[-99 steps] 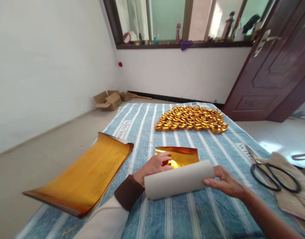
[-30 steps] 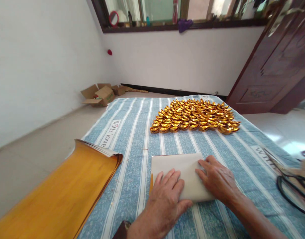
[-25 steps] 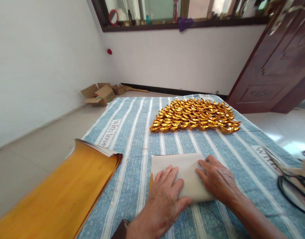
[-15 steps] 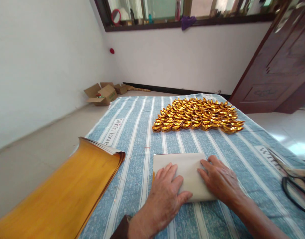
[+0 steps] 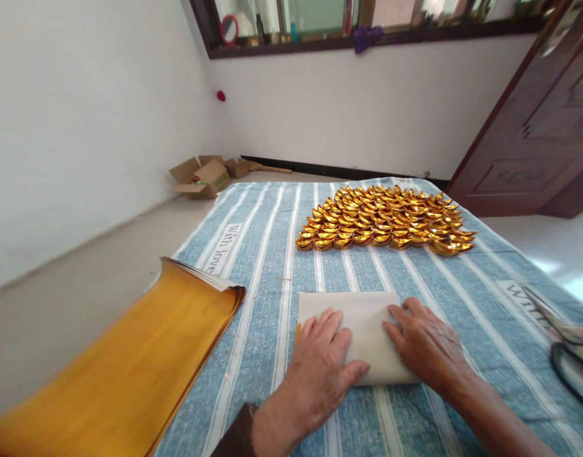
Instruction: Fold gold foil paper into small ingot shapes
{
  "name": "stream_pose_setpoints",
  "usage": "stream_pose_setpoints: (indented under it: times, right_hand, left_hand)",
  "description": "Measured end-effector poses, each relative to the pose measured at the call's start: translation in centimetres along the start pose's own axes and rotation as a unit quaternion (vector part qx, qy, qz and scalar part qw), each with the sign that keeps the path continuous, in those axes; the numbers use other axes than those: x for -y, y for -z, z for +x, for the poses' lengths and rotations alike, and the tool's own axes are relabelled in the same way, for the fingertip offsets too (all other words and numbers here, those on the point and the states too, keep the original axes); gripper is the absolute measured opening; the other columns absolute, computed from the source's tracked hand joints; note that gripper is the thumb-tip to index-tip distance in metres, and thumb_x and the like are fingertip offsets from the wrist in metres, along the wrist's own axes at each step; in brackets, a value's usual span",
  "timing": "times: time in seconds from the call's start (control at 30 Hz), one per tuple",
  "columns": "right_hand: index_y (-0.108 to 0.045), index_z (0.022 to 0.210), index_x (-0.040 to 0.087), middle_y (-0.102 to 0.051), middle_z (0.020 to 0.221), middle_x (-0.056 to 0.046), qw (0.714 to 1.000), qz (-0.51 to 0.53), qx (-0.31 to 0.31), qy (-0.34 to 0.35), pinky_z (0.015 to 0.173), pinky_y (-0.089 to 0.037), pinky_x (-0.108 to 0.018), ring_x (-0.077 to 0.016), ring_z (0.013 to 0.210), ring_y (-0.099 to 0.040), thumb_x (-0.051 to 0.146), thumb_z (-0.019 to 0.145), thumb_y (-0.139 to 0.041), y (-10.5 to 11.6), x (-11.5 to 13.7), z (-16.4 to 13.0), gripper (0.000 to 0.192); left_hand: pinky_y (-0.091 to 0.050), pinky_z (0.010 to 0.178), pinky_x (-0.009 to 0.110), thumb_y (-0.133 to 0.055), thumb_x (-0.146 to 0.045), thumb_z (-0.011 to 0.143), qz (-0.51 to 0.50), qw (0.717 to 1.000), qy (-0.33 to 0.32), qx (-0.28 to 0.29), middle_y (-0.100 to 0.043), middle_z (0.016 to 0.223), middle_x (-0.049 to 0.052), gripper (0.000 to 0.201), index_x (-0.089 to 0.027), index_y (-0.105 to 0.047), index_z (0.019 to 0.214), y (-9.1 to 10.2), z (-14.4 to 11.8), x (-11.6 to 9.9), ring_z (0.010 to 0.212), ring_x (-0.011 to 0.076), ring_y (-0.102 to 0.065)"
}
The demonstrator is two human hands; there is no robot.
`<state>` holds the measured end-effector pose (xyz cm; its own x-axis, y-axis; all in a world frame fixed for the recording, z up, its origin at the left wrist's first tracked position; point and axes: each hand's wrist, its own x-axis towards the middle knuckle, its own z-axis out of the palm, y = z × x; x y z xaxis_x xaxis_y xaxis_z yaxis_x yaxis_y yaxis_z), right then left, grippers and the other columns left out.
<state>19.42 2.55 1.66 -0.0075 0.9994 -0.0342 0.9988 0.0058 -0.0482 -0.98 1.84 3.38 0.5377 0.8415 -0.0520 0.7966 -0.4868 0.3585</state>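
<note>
Three seconds ago the paper [image 5: 368, 330] stood curled, my right hand at its end and my left behind it; now it lies flat, pale side up, and both my hands are down on it. It is one folded piece, right in front of me, with a sliver of gold at its left edge.

My left hand [image 5: 315, 365] is spread, palm down, thumb held wide of the fingers, pressing and grasping nothing. My right hand [image 5: 427, 343] is bent over the right edge, a narrow gap between thumb and forefinger, tips on the paper; whether I pinch it underneath, I cannot tell.

To my left is one pile of gold sheets [image 5: 143, 355], too close together to count. To my right, one pair of scissors [image 5: 555, 360] is partly cut off. All lie on one striped cloth [image 5: 253, 355].

Farther on sit dozens of gold boats [image 5: 381, 219], packed in rows too tightly to count exactly. Beyond, on the floor, are two cardboard boxes [image 5: 213, 178], one larger and open.
</note>
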Motion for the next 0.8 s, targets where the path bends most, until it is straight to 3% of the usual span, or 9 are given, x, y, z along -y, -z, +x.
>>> stream_pose_setpoints:
  times: [0.23, 0.8]
  right_hand:
    - [-0.065, 0.103, 0.022, -0.058, 0.102, -0.007, 1.0, -0.015, 0.005, 0.0, 0.07, -0.043, -0.032, -0.0239, 0.092, -0.06, 0.032, 0.094, -0.044, 0.24, 0.26, -0.04, 0.024]
    - [-0.064, 0.097, 0.021, -0.058, 0.096, -0.008, 0.999, -0.037, -0.027, 0.02, 0.062, -0.039, -0.029, -0.0225, 0.086, -0.058, 0.032, 0.093, -0.045, -0.24, 0.19, -0.1, 0.022]
  left_hand:
    - [-0.024, 0.112, 0.054, -0.057, -0.048, 0.088, -0.008, 1.0, 0.014, 0.018, -0.042, 0.146, 0.013, 0.044, -0.018, -0.057, 0.12, 0.11, 0.03, 0.16, 0.138, 0.0305, -0.031]
    - [-0.022, 0.112, 0.054, -0.058, -0.046, 0.087, -0.005, 0.999, 0.019, 0.035, -0.039, 0.148, 0.014, 0.048, -0.017, -0.055, 0.124, 0.44, 0.17, 0.05, 0.139, 0.0309, -0.028]
